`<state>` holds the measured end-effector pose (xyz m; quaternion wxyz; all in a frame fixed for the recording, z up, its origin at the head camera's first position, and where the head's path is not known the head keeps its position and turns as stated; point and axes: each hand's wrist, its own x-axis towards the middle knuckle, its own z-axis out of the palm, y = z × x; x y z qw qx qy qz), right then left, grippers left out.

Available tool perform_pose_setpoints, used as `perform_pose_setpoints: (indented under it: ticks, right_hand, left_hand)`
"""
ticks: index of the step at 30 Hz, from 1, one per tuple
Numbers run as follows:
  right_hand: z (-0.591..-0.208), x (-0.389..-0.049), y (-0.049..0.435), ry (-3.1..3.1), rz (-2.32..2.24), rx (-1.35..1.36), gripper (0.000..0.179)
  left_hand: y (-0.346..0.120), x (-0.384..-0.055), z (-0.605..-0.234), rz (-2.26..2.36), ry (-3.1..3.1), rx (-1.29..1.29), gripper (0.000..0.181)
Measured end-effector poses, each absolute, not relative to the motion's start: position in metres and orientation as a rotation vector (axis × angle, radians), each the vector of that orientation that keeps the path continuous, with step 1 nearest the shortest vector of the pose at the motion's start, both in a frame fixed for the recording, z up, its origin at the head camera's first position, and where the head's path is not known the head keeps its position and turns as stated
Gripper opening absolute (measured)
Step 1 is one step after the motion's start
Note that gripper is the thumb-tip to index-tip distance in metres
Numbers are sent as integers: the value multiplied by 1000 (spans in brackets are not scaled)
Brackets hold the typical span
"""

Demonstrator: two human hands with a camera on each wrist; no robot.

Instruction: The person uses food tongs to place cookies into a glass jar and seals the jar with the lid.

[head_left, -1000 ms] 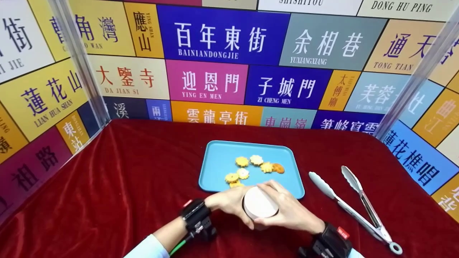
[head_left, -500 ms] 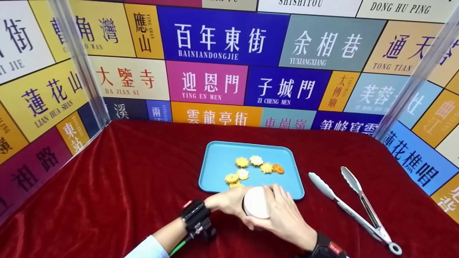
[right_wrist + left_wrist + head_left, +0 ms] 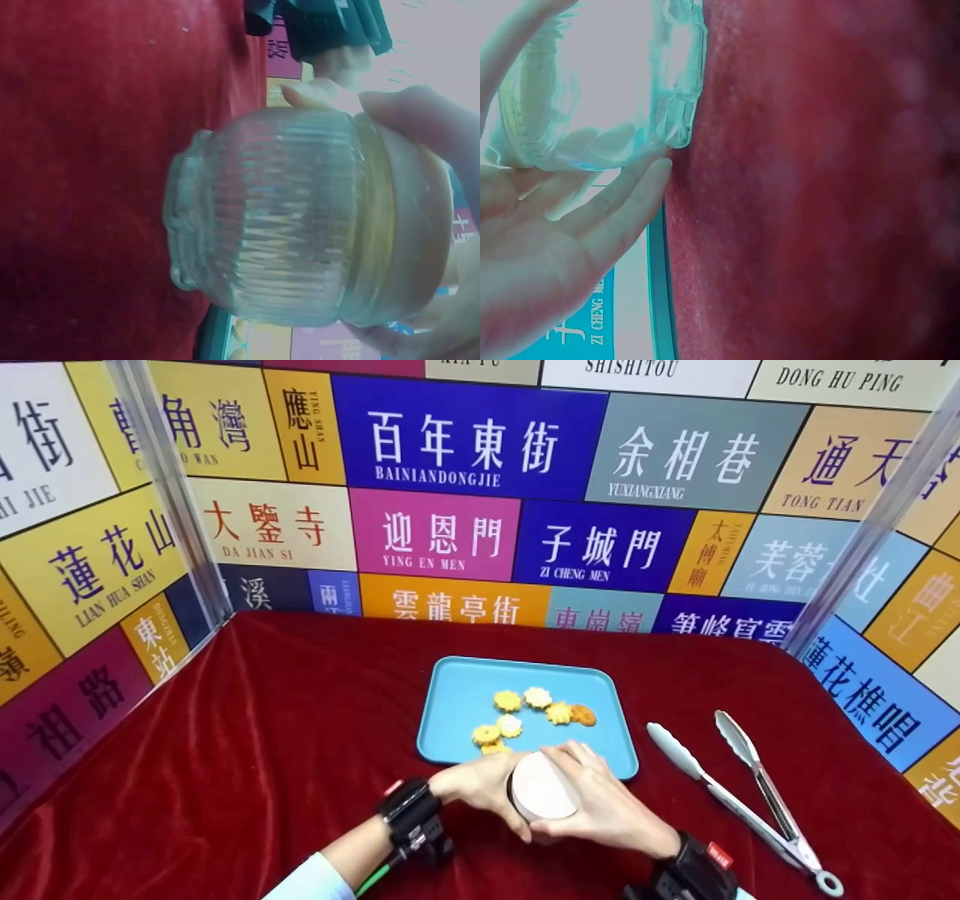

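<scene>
A clear ribbed glass jar (image 3: 277,217) with a scalloped foot and a pale lid (image 3: 541,786) is between my two hands, just in front of the tray. My left hand (image 3: 484,781) holds the jar's body from the left, its fingers (image 3: 619,217) bent against the glass in the left wrist view. Around the lid, my right hand (image 3: 611,806) grips with its thumb and fingers from the right. The lid sits on the jar's mouth. In the head view the hands and lid hide most of the glass. Whether the jar's foot touches the cloth is unclear.
Behind the hands lies a blue tray (image 3: 461,682) with several flower-shaped cookies (image 3: 507,702) and a round brown cookie (image 3: 583,715). Spread metal tongs (image 3: 741,807) lie to the right on the red cloth (image 3: 300,720). Sign-covered panels stand behind and at both sides.
My right hand has turned on the lid: its wrist swung toward me half a second ago, covering more of the lid, then swung back out. The left hand has stayed in place.
</scene>
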<state>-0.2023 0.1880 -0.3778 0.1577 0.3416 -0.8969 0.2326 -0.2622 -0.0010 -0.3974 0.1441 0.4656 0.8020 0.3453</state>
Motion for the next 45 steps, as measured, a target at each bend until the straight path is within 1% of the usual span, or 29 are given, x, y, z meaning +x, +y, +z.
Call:
perform_pose_setpoints:
  ticks: [6,9,11,13,16,18,21,25,28,34,40,45]
  right_hand:
    - [-373,-205,195,-2613,731,1137,75]
    - [-371,-204,196,-2630,756,1160,76]
    - [-371,-202,194,-2648,757,1093,80]
    - [-372,-198,190,-2647,727,992,89]
    - [-377,-193,181,-2607,581,845,98]
    - [-381,-191,176,-2556,479,798,96]
    - [-385,-190,173,-2495,403,776,85]
    - [-385,-193,175,-2472,474,834,74]
    - [-380,-197,181,-2481,573,919,69]
    - [-365,-203,197,-2519,732,1013,71]
    - [-361,-196,214,-2588,791,1047,72]
    - [-361,-187,231,-2586,697,1042,69]
  left_hand:
    - [-1,-262,-397,992,2310,1352,86]
    - [0,-262,-397,982,2315,1359,86]
    - [0,-262,-397,980,2310,1358,85]
    - [0,-262,-396,983,2306,1356,84]
    - [-1,-262,-396,999,2297,1344,84]
    - [-1,-262,-395,1001,2300,1348,85]
    - [-1,-261,-396,993,2306,1353,87]
    - [-1,-261,-398,987,2306,1333,87]
    - [-1,-260,-398,991,2315,1308,83]
    - [-2,-259,-397,1016,2326,1264,77]
    - [-2,-258,-397,1021,2310,1203,72]
    - [-1,-258,-396,1023,2303,1195,76]
